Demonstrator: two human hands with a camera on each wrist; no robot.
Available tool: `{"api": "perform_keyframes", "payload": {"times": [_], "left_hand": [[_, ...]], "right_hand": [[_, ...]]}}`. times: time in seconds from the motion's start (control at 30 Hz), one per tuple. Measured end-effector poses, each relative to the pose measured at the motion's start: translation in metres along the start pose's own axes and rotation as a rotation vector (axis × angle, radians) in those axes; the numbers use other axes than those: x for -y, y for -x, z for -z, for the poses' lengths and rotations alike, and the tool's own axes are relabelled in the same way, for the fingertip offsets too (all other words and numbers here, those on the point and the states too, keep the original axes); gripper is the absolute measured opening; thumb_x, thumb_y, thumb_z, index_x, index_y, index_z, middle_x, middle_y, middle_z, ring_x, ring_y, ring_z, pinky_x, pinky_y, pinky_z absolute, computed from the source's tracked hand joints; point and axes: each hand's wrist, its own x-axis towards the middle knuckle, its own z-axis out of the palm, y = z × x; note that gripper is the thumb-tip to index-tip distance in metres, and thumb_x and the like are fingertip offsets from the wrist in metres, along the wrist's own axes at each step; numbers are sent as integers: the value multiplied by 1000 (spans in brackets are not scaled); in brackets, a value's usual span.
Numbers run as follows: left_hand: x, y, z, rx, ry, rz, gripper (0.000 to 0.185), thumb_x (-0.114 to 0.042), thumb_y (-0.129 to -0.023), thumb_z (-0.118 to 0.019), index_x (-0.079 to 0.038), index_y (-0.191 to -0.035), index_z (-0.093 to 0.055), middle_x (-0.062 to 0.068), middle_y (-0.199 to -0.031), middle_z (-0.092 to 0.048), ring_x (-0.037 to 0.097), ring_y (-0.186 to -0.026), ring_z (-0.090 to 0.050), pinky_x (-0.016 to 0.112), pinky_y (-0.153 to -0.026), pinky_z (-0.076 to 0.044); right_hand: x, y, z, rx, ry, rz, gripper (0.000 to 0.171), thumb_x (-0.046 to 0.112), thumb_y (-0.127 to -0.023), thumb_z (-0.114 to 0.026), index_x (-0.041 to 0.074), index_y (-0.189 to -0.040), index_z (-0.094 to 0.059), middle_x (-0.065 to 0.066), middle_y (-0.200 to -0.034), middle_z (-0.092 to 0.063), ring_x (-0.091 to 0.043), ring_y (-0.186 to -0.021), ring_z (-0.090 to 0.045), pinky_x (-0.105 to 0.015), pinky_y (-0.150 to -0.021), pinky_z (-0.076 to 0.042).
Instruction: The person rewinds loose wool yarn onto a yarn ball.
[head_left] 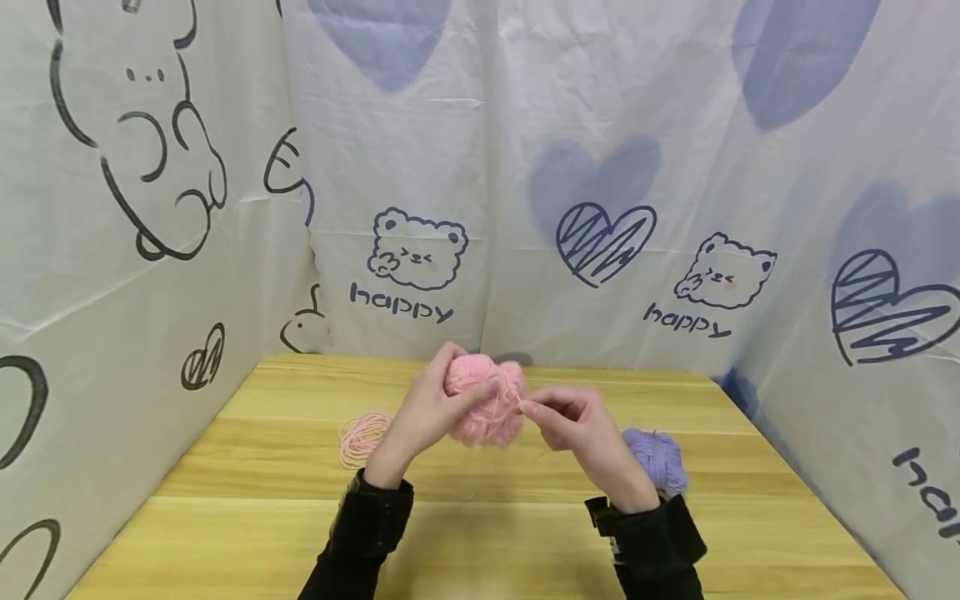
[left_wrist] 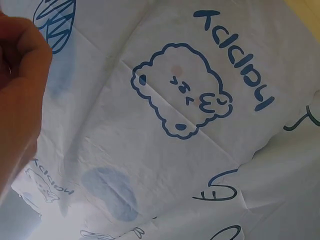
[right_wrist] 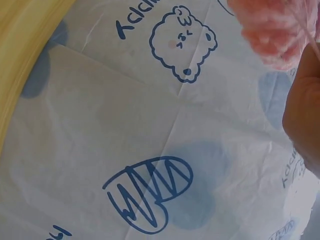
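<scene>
A fluffy pink ball of yarn (head_left: pixel 480 421) is held up over the table, with the left hand (head_left: pixel 432 408) gripping its left side, thumb across the front. At its right side the right hand (head_left: pixel 573 425) pinches a thin pink strand that runs from the ball. In the right wrist view the ball of yarn (right_wrist: pixel 272 35) shows at the upper right, and the right hand (right_wrist: pixel 305 105) is partly in frame with the strand passing to it. Only part of the left hand (left_wrist: pixel 22 90) appears in the left wrist view, at the left edge; the yarn is out of that frame.
A loose coil of pale pink yarn (head_left: pixel 362 437) lies on the wooden table (head_left: pixel 262 500), left of the left wrist. A purple skein of yarn (head_left: pixel 660 458) lies beside the right wrist, partly covered by it. Printed white cloth (head_left: pixel 517 283) hangs around the back and sides.
</scene>
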Motion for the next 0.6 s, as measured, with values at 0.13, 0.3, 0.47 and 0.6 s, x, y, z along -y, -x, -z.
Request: {"api": "perform_keyframes", "payload": {"times": [0.13,0.3,0.47,0.6], "left_hand": [[-1,-1,0,-85,98,6,38,-29,-86,-73,-12,-108,-48,13,-98,-62,18,-75,-65,35,-64,-58],[-6,1,3,-146,223,-12,38,-29,-89,-69,-9,-111,-45,10,-100,-59,16,-80,-62,31,-69,-57],[-11,3,6,-109,329,-54,32,-23,-91,-66,-9,-112,-46,7,-102,-57,16,-85,-59,28,-75,-54],[-11,4,6,-20,344,-89,30,-19,-92,-63,-8,-114,-47,6,-104,-56,16,-88,-58,27,-78,-53]], "right_hand": [[-2,-1,-4,64,72,-43,24,17,-94,-61,-4,-105,-69,3,-58,-32,-12,-49,-27,-27,-46,-25],[-9,-5,-8,126,98,-98,25,17,-94,-62,-4,-103,-70,10,-60,-44,-7,-48,-28,-25,-46,-25],[-16,-7,-9,136,53,-111,26,14,-94,-61,-7,-107,-67,7,-84,-72,-5,-47,-27,-24,-46,-24],[-19,-6,-8,148,48,-92,25,13,-93,-62,-6,-108,-66,8,-81,-70,-6,-48,-29,-28,-44,-24]]}}
